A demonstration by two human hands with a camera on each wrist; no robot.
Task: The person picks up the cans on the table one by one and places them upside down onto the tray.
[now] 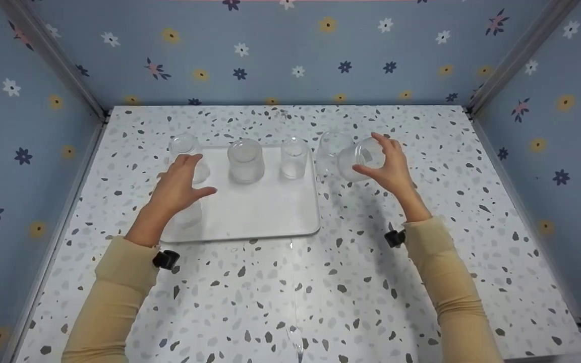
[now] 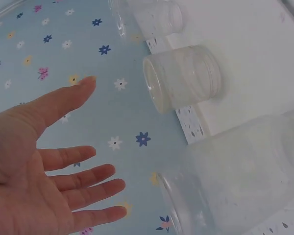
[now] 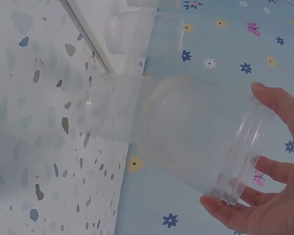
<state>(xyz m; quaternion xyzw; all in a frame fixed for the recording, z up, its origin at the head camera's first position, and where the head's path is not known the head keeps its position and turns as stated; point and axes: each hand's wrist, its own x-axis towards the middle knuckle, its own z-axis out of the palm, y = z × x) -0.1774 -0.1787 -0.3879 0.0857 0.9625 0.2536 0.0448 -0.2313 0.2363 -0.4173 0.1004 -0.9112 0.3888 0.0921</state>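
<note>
My right hand (image 1: 391, 166) grips a wide clear jar (image 3: 196, 132) by its threaded mouth end, thumb on one side and fingers on the other. The jar is tilted, just right of the white tray (image 1: 260, 217). Behind it another clear jar (image 1: 332, 145) stands on the table. My left hand (image 1: 174, 186) hangs over the tray's left side with fingers spread and holds nothing. Near it are a clear jar (image 1: 184, 145) at the back left and another (image 1: 188, 217) toward the front left, both partly covered by that hand.
On the tray's back half stand a squat clear jar (image 1: 246, 164) and a narrower one (image 1: 294, 160). The speckled table (image 1: 341, 282) is bounded by flowered blue panels (image 1: 290, 50) at the back and both sides.
</note>
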